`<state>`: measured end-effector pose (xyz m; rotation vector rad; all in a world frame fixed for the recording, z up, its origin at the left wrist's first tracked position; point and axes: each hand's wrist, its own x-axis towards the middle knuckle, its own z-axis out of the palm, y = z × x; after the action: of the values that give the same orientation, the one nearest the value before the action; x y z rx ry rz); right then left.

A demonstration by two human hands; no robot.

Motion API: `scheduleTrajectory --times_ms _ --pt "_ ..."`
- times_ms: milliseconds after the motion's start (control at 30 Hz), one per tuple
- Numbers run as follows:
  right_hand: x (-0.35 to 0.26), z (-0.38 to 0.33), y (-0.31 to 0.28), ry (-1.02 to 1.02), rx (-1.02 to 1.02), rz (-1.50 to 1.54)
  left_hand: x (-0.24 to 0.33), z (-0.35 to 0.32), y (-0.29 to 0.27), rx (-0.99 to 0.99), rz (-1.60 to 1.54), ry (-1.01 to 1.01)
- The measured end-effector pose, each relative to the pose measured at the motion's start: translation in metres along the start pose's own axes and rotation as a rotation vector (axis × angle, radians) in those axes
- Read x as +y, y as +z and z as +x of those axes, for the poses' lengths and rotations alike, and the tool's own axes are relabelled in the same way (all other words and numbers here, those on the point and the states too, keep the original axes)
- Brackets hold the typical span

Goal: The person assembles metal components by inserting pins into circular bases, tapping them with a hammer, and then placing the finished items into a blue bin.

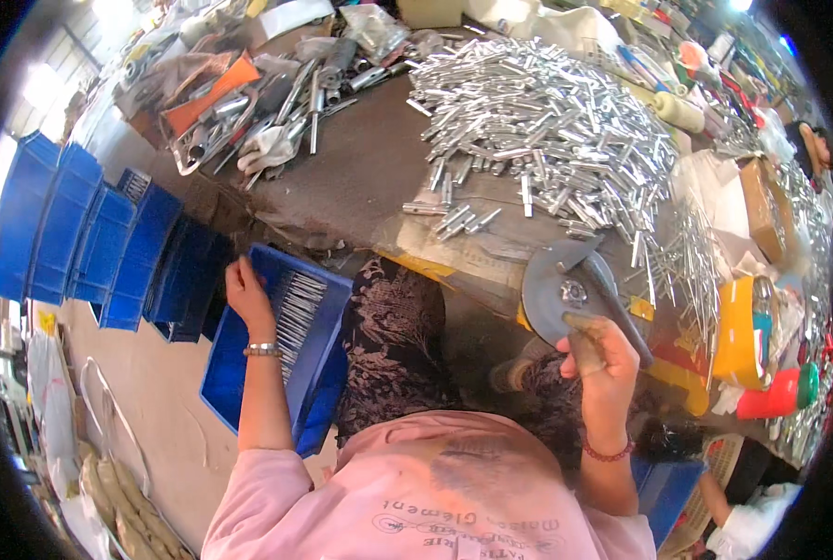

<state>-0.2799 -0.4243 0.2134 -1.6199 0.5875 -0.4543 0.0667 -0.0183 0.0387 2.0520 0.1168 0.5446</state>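
Observation:
My left hand (246,291) reaches down to the far rim of a blue plastic crate (328,308) beside my lap; thin silver rods (297,313) lie in rows inside it. The fingers curl over the crate's edge and I cannot tell whether they hold a rod. My right hand (603,359) is closed around the worn brown lever handle (584,343) of a small bench tool with a grey round plate (552,289) and a dark arm, fixed at the table's near edge. A large heap of short silver metal pins (547,131) covers the table behind the tool.
A row of stacked blue bins (80,229) stands at my left. Tools, rags and an orange-handled item (213,93) clutter the table's far left. A yellow container (741,331) and a red bottle (778,397) sit at right. Another person's arm (743,518) shows lower right.

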Motion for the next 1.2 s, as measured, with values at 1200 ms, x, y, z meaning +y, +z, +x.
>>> scheduleTrajectory --times_ms 1200 --pt "-0.005 0.058 -0.121 -0.277 0.342 -1.089 0.325 -0.158 0.061 -1.353 -0.596 -0.103"
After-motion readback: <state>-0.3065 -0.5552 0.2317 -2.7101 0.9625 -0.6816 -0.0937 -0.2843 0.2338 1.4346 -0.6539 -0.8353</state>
